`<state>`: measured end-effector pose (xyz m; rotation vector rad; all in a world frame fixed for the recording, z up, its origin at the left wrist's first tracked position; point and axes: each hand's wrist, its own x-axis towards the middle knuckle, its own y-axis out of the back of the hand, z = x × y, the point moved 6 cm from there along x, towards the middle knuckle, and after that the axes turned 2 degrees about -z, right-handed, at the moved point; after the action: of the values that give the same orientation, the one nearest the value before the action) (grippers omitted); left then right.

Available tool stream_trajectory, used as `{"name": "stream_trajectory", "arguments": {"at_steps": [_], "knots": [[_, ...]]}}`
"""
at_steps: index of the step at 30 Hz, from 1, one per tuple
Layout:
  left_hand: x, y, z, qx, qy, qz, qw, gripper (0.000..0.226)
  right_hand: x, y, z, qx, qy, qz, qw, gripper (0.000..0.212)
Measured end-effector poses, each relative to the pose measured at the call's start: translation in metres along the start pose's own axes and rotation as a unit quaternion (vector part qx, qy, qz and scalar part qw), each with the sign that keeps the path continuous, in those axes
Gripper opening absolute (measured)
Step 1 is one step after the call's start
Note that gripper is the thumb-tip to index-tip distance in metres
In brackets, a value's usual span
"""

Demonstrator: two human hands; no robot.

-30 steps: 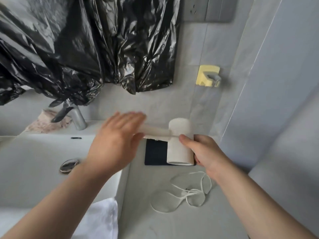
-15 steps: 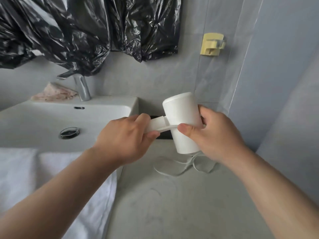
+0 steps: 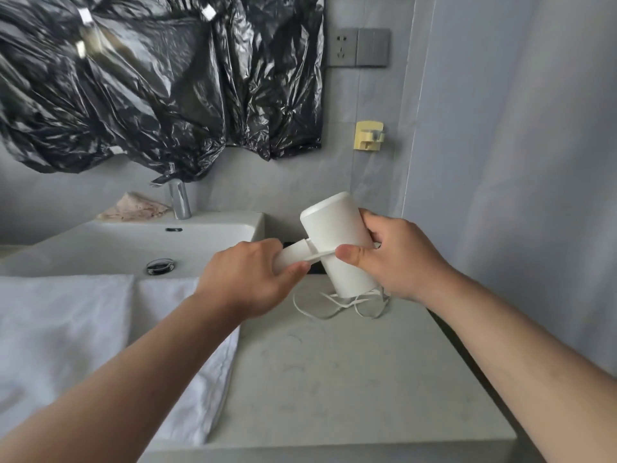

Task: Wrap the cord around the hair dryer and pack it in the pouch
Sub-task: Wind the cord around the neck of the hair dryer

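I hold a white hair dryer (image 3: 337, 235) up above the grey counter (image 3: 334, 379). My right hand (image 3: 397, 259) grips its round barrel, thumb across the front. My left hand (image 3: 250, 279) is wrapped round the handle, which sticks out to the left. The white cord (image 3: 337, 307) lies in loose loops on the counter just below the barrel. A sliver of the dark pouch (image 3: 315, 269) shows behind the dryer, mostly hidden by it and my hands.
A white sink (image 3: 133, 242) with a chrome tap (image 3: 178, 202) and drain (image 3: 160, 265) lies to the left. A white towel (image 3: 100, 345) drapes over its front edge. Black plastic (image 3: 150, 88) covers the wall above. A yellow holder (image 3: 368, 136) and a socket (image 3: 357, 47) are on the wall.
The dryer has been lifted off the dark pouch on the counter. My left hand has closed round the handle. The view has tilted up and the cord stays on the counter.
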<state>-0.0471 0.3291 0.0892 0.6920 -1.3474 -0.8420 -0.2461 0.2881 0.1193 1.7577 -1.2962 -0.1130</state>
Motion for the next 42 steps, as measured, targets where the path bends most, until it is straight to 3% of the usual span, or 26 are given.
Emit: {"name": "stream_trajectory", "arguments": {"at_steps": [5, 9, 11, 13, 16, 19, 22, 25, 28, 32, 36, 40, 42], "knots": [[-0.014, -0.002, 0.012, -0.08, 0.018, -0.022, 0.996, 0.055, -0.01, 0.011, -0.003, -0.008, 0.005, -0.005, 1.0, 0.062], [-0.021, -0.009, 0.008, -0.148, 0.053, -0.047, 0.986, 0.063, -0.013, 0.015, 0.007, 0.083, -0.023, -0.036, 0.996, 0.051], [-0.025, -0.015, 0.0, -0.259, 0.101, -0.07, 0.958, 0.065, -0.015, 0.022, 0.01, 0.085, -0.03, 0.004, 0.996, 0.055], [-0.029, -0.018, -0.001, -0.376, 0.15, -0.07, 0.912, 0.058, -0.017, 0.023, 0.004, 0.026, -0.007, 0.056, 0.998, 0.039], [-0.035, -0.022, 0.007, -0.455, 0.194, -0.082, 0.865, 0.064, -0.023, 0.021, -0.009, -0.034, 0.032, 0.137, 0.989, 0.023], [-0.042, -0.028, 0.012, -0.479, 0.211, -0.088, 0.847, 0.065, -0.028, 0.02, -0.016, -0.046, 0.052, 0.193, 0.979, 0.032], [-0.046, -0.035, 0.012, -0.501, 0.229, -0.086, 0.83, 0.055, -0.035, 0.011, -0.02, -0.127, 0.03, 0.214, 0.968, 0.045], [-0.047, -0.04, 0.013, -0.534, 0.255, -0.095, 0.8, 0.057, -0.036, 0.002, -0.022, -0.185, 0.014, 0.192, 0.964, 0.05], [-0.048, -0.041, 0.017, -0.538, 0.263, -0.102, 0.794, 0.058, -0.034, -0.003, -0.02, -0.196, 0.0, 0.18, 0.964, 0.061], [-0.052, -0.046, 0.022, -0.558, 0.272, -0.124, 0.774, 0.055, -0.036, -0.01, -0.012, -0.123, -0.041, 0.175, 0.976, 0.068], [-0.06, -0.052, 0.024, -0.564, 0.305, -0.146, 0.754, 0.056, -0.034, -0.018, 0.001, 0.003, -0.023, 0.101, 0.995, 0.06], [-0.063, -0.053, 0.024, -0.636, 0.341, -0.173, 0.67, 0.055, -0.034, -0.02, 0.015, 0.035, -0.017, 0.074, 0.996, 0.048], [-0.062, -0.05, 0.027, -0.658, 0.337, -0.186, 0.647, 0.054, -0.033, -0.018, 0.02, 0.066, -0.036, 0.084, 0.994, 0.044]]}}
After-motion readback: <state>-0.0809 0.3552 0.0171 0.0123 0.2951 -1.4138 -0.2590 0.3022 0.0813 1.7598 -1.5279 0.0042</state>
